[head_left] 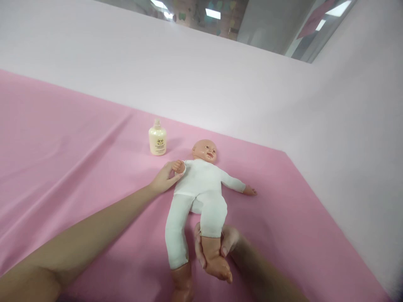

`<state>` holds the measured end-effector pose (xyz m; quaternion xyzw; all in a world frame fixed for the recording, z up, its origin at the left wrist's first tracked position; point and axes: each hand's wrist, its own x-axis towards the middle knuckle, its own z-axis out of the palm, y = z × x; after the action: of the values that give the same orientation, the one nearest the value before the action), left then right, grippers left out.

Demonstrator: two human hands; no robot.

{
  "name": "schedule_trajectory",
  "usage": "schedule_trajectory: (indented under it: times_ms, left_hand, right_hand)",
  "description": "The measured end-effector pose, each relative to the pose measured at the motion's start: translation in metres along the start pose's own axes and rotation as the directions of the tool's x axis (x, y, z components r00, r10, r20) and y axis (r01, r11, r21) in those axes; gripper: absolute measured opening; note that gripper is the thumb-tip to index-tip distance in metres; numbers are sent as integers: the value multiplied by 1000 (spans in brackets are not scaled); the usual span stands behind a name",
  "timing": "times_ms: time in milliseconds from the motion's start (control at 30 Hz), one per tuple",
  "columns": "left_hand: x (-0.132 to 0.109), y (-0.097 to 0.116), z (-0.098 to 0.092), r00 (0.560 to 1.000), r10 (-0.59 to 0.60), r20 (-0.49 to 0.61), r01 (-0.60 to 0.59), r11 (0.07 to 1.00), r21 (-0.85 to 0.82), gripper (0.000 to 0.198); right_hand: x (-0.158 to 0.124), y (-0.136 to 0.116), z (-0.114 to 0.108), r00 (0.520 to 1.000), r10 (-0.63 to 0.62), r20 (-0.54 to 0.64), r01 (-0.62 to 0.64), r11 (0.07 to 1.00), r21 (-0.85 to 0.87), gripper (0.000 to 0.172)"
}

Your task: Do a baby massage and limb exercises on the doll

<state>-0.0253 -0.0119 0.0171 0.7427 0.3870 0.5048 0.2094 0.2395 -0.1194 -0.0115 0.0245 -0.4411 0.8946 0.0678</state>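
A baby doll (201, 178) with a white cloth body lies on its back on the pink sheet, head toward the wall. My left hand (166, 176) is closed around the doll's bent arm, whose small fist shows above my thumb. My right hand (229, 240) wraps round the doll's lower leg from beneath, thumb on one side and fingers on the other. That leg is lifted and bent, its foot pointing toward me. The doll's other leg stretches straight toward the bottom edge, and its other arm lies out to the right.
A cream pump bottle (158, 140) stands upright on the pink sheet (94, 138), left of the doll's head. White wall (189, 75) rises behind and to the right. A window (267, 25) is set in it at the top. Creases run across the sheet at left.
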Motion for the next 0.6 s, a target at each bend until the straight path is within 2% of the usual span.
schedule_trajectory:
  times_ms: [100, 233, 400, 467, 600]
  left_hand:
    - [-3, -2, 0, 999, 40, 15, -40, 999, 27, 31]
    - [-6, -4, -1, 998, 29, 57, -34, 996, 84, 35]
    - [-7, -2, -2, 990, 60, 131, -78, 987, 141, 43]
    - [-7, -1, -2, 986, 88, 144, -110, 982, 154, 43]
    - [-7, 0, -2, 985, 97, 145, -120, 979, 165, 42]
  right_hand:
    - [-3, -3, 7, 989, -13, -150, 14, 1000, 3, 68]
    - [-3, -4, 12, 968, -106, -229, 115, 993, 25, 61]
    - [4, -11, 22, 899, -232, -371, 252, 968, 8, 56]
    - [6, -14, 24, 884, -250, -395, 271, 963, -5, 57]
    - [7, -15, 24, 893, -243, -378, 266, 964, 7, 57]
